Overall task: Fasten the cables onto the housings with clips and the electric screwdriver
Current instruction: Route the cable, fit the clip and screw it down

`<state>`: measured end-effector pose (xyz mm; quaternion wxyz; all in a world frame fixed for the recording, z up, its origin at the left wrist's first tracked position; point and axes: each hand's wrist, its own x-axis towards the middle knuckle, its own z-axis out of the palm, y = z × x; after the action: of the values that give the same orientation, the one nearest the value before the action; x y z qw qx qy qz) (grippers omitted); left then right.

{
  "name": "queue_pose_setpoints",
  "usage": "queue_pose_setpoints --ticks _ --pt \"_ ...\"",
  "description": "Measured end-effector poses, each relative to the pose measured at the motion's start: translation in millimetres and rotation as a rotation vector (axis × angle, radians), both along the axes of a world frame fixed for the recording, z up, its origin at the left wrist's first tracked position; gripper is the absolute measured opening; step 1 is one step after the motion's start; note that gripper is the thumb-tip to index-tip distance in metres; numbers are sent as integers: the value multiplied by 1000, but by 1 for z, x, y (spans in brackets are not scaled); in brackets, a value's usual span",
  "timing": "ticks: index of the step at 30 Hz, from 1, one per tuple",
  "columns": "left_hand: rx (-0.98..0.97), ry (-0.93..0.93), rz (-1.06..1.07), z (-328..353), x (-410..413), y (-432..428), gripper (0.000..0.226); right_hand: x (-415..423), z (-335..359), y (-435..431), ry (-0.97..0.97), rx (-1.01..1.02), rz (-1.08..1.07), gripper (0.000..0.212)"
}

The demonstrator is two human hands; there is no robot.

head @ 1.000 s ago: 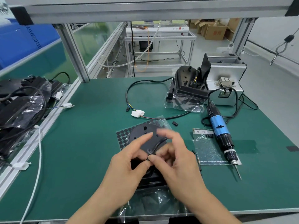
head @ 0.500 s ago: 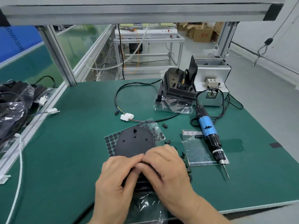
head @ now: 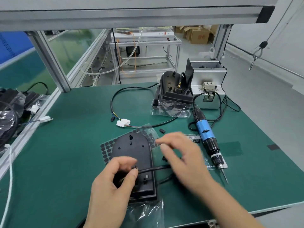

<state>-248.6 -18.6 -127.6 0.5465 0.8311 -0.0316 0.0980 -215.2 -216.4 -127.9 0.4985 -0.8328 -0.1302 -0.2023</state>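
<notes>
Cable (head: 154, 169) runs from the near end of the housing (head: 131, 148) out toward 3 o'clock. The housing lies flat, near-centre on the mat (head: 65, 162).

- The left hand (head: 111, 183) pinches a small black piece on the cable at that near end, thumb against index. It's likely a clip (head: 135, 167), but too small to be sure.
- The right hand (head: 184, 155) is blurred at 2 o'clock of the housing, fingers loosely apart, and looks empty.
- Spare clips (head: 162, 130) lie on the mat around 1 to 3 o'clock.
- The screwdriver (head: 206, 137) lies untouched at 3 o'clock, bit toward the near edge.
- Far off at 1 o'clock, a second housing (head: 174, 89) stands on a bag with a cable plugged in, in front of the feeder (head: 209, 74).

Progress, my read: this unit is at clip placement and no screw is driven yet. I can't tell if the clip is seated. Still to do: seat it, fetch a screw, drive it. The far unit may be finished, but I can't confirm.

Versus 0.5 s ago: both hands were bunched on the near end. The right hand has since come off toward 2 o'clock while the left keeps its pinch, and the cable run is now exposed. The screwdriver and far housing sit as before.
</notes>
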Motion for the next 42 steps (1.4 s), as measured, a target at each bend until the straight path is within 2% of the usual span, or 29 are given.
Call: queue_pose_setpoints --ticks 1,3,6,12,14,17,21,23,25,27,30,32,34,36,39,42 --pt "6 21 4 0 -1 -1 42 8 6 -15 95 -48 -87 9" --pt "34 54 -5 -1 -2 -1 40 21 14 -44 319 -267 -160 15" --pt "111 94 -55 -1 0 1 37 26 14 -54 482 -541 -76 10" --pt "173 66 -27 0 -6 -3 24 40 7 -25 436 -777 -22 17" --pt "154 100 -34 1 -6 -3 27 45 8 -22 450 -844 -23 18" --pt "153 143 -86 3 -6 2 37 49 8 -20 482 -873 -28 5" --pt "65 199 -97 7 -3 7 36 47 6 -18 451 -990 -57 17" --pt "-9 256 -85 9 -2 8 29 46 7 -24 418 -966 -88 22" --pt "-47 295 -102 11 1 10 26 43 13 -31 401 -810 -108 19" --pt "-53 288 -108 12 3 12 28 37 25 -36 427 -526 -90 18" --pt "-76 282 -97 13 4 12 31 18 45 -22 428 -55 53 22" --pt "-92 289 -104 13 4 11 31 6 53 -3 398 77 170 19" --pt "-103 290 -113 14 5 12 30 -5 53 18 363 85 264 15" --pt "-118 287 -126 15 5 12 23 -13 48 32 332 -9 315 12" --pt "-124 281 -121 15 6 12 13 -16 41 38 259 -143 343 12" --pt "-137 284 -106 16 6 12 13 -15 38 40 220 -217 317 13"
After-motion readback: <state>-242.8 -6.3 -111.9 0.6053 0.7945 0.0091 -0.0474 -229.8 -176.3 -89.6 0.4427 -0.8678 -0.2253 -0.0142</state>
